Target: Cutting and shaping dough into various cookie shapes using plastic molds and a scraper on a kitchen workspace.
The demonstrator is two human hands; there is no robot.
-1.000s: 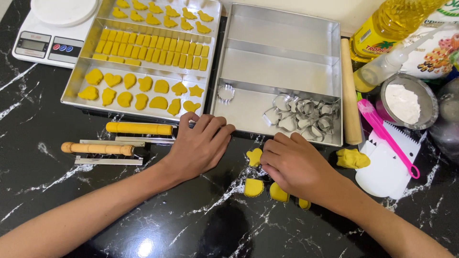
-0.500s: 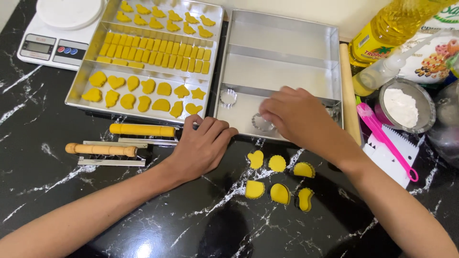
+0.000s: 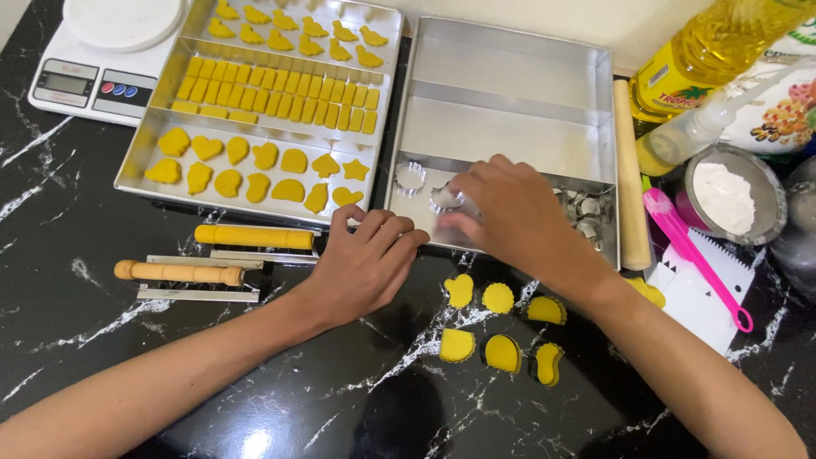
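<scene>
My right hand [image 3: 510,217] reaches into the near compartment of a silver tray [image 3: 510,102] and pinches a small fluted metal cookie cutter [image 3: 445,199]. Another round cutter [image 3: 410,178] lies just left of it, and several more cutters [image 3: 585,217] are piled behind my wrist. My left hand [image 3: 365,263] rests fingers-curled on the black marble counter, holding nothing, against the tray's front edge. Several yellow cut dough shapes [image 3: 501,327] lie on the counter below my right forearm.
A second tray [image 3: 144,174] at the left is filled with rows of yellow dough shapes. Two handled cutters [image 3: 178,274] lie beside my left hand. A scale [image 3: 102,59], rolling pin [image 3: 629,178], oil bottle [image 3: 722,42], flour bowl [image 3: 722,195] and pink spatula [image 3: 693,255] surround them.
My right hand lifted off the dough pieces on the counter and moved up into the empty tray, where it took hold of a small cutter. The left hand stayed put.
</scene>
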